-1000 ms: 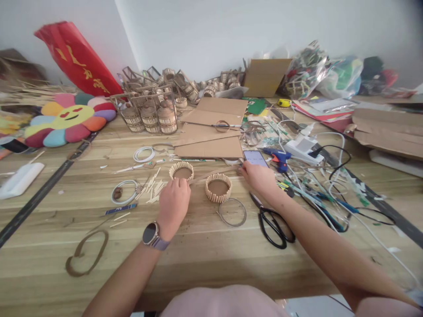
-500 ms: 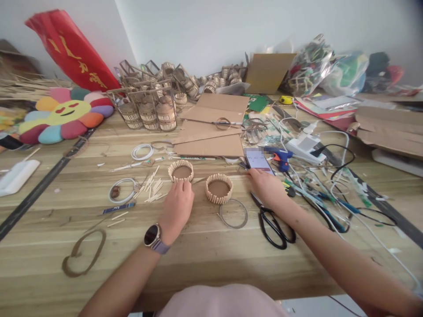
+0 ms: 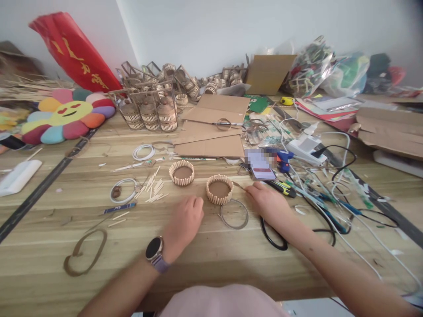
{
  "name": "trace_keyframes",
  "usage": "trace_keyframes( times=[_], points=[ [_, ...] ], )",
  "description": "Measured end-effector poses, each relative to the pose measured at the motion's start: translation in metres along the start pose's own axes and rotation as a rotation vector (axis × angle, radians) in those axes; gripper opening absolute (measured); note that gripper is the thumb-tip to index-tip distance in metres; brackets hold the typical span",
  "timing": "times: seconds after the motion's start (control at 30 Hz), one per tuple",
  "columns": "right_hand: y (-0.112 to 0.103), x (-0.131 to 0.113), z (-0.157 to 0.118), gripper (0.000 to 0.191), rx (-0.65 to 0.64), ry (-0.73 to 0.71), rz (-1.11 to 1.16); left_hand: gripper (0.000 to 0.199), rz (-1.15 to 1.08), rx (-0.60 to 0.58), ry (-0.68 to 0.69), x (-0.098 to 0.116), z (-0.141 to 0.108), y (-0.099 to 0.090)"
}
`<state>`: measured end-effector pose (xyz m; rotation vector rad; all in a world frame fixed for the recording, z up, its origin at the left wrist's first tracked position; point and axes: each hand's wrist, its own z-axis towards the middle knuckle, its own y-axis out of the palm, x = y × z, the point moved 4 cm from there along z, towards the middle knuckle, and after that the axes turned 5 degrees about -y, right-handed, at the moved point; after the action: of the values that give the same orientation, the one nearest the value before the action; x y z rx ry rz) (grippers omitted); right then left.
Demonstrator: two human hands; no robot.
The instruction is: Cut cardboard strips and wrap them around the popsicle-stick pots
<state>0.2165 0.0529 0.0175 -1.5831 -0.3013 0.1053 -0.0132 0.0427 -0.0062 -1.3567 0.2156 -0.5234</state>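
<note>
My left hand [image 3: 185,224], wearing a watch, is over the table with its fingers curled together; what they hold, if anything, is hidden. Just beyond it stands a small round basket wall of short sticks [image 3: 181,173] on a brown base. A second stick-walled round basket [image 3: 220,190] is between my hands, beside a thin grey-brown ring [image 3: 234,214]. My right hand [image 3: 268,203] pinches the end of a narrow brown strip [image 3: 238,185], which runs towards the second basket. Black-handled scissors [image 3: 272,240] lie partly hidden under my right hand.
A phone [image 3: 261,166], a yellow-black cutter [image 3: 282,188] and a blue glue gun [image 3: 283,159] lie to the right, among cables. Loose sticks [image 3: 153,189] and a white coil [image 3: 123,190] are at left. Cardboard sheets [image 3: 211,145] and finished lantern-like pieces [image 3: 148,112] stand behind.
My left hand has come back from the left basket, towards me and slightly right. My right hand has moved from the phone's edge towards me, and the strip now shows at its fingertips.
</note>
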Motion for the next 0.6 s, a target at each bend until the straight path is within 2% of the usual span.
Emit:
trace_keyframes(
  times=[0.1, 0.23, 0.33, 0.4, 0.47, 0.6],
  points=[
    [-0.003, -0.017, -0.01, 0.022, 0.02, -0.066, 0.027, 0.02, -0.093, 0.003, 0.053, 0.013, -0.001, 0.004],
    [-0.006, -0.037, -0.009, 0.017, 0.058, -0.137, 0.07, 0.045, -0.24, 0.1, 0.099, 0.022, 0.004, 0.008],
    [-0.006, -0.045, -0.001, 0.016, 0.093, -0.159, 0.1, 0.057, -0.304, 0.112, 0.09, 0.025, 0.011, 0.011],
    [-0.005, -0.048, 0.005, 0.017, 0.117, -0.162, 0.114, 0.056, -0.316, 0.11, 0.073, 0.027, 0.017, 0.011],
    [-0.004, -0.05, 0.01, 0.018, 0.141, -0.157, 0.126, 0.045, -0.317, 0.085, 0.033, 0.027, 0.023, 0.012],
    [0.002, -0.051, 0.016, 0.017, 0.18, -0.119, 0.147, 0.035, -0.313, -0.042, -0.092, 0.023, 0.031, 0.017]
  ],
)
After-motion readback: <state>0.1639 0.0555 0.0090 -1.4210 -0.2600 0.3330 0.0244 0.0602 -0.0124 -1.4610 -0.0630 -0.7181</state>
